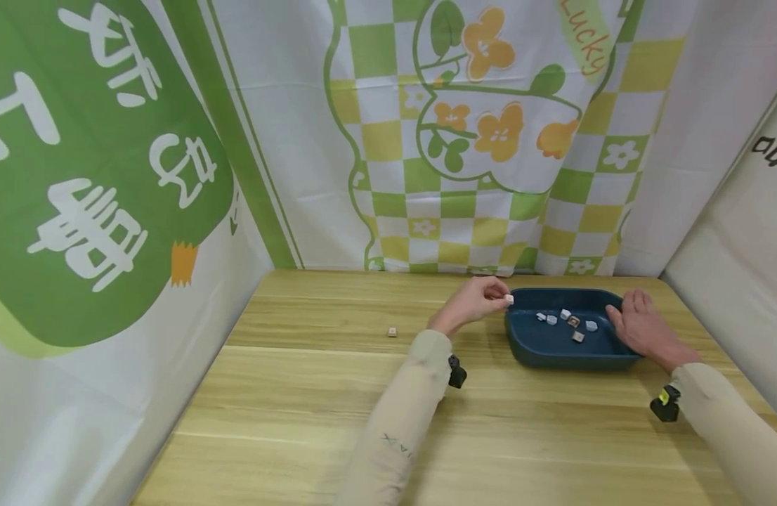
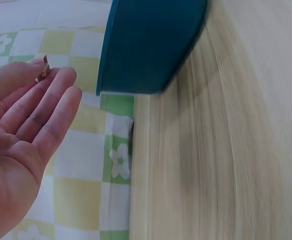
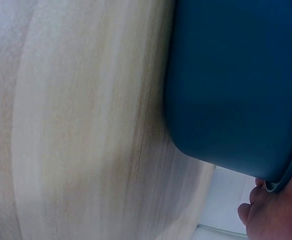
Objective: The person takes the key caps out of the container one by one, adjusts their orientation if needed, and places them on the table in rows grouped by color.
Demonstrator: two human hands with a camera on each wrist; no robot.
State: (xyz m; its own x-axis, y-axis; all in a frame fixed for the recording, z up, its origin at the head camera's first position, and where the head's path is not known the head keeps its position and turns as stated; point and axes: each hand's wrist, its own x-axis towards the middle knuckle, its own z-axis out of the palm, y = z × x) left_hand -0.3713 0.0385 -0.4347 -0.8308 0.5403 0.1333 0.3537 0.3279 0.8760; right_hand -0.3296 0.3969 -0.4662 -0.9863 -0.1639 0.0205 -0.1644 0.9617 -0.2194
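Observation:
Between thumb and fingertips, my left hand (image 1: 473, 303) pinches a small white cube (image 1: 509, 299) right at the left rim of a dark blue rectangular basin (image 1: 572, 360). The left wrist view shows a brown patterned face on this cube (image 2: 44, 71); the other fingers extend loosely below. My right hand (image 1: 648, 327) grips the basin's right rim, thumb on the inner side and fingers over the edge. Inside the basin lie several small white and brown pieces (image 1: 573, 321). One more small pale cube (image 1: 392, 332) sits on the table, left of my left hand.
The wooden table (image 1: 287, 422) runs back to a hanging curtain (image 1: 388, 169) with green and yellow checks. White fabric with green print (image 1: 104, 281) hangs along the left side, and pale fabric (image 1: 742, 260) along the right.

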